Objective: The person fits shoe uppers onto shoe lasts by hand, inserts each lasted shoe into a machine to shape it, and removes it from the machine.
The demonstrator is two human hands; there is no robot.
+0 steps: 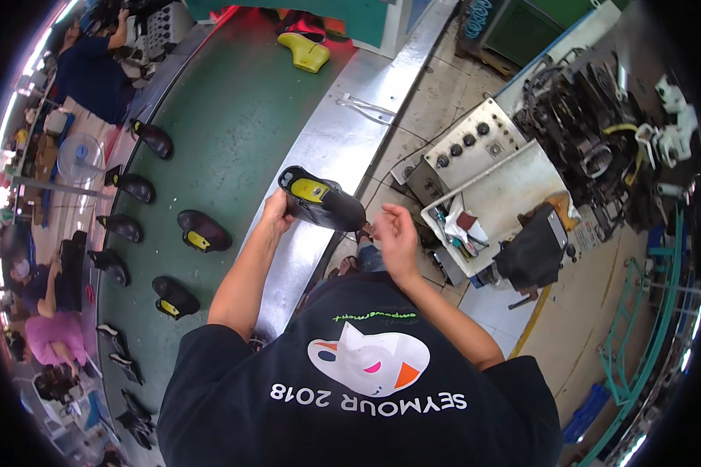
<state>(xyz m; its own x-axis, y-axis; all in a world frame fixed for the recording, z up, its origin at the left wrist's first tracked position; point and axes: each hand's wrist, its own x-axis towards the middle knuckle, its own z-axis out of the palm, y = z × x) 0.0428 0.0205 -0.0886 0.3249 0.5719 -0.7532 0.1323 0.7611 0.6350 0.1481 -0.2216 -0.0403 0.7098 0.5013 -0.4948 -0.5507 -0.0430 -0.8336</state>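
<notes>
Green belting is carrying the widest share of the scene: the conveyor (234, 117) is sweeping along the person's left, edged by a steel rail (327, 148), with several dark shoes (203, 231) lying on it well apart from one another and a yellow last (304, 51) sitting at its far end. To the right, a grey machine (522, 179) is crowding in with its control panel (467, 144), a tray of small bits (463, 233) and a black pouch (533, 253). Between them, the black shoe (323, 204) with a yellow insole is hanging over the rail, sole side up. The left hand (275, 212) is gripping its heel end, fingers wrapped closed around it; the right hand (395, 233) is hovering just beside the toe with fingers loosely curled, and whether it is pinching anything I cannot tell. Judging from this, the one-handed hold at the heel is leaving the toe unsupported, so the shoe could be tipping out and dropping onto the rail or the floor below. The right hand is also working close to the machine's edge, where a knock could be costing it skin.
</notes>
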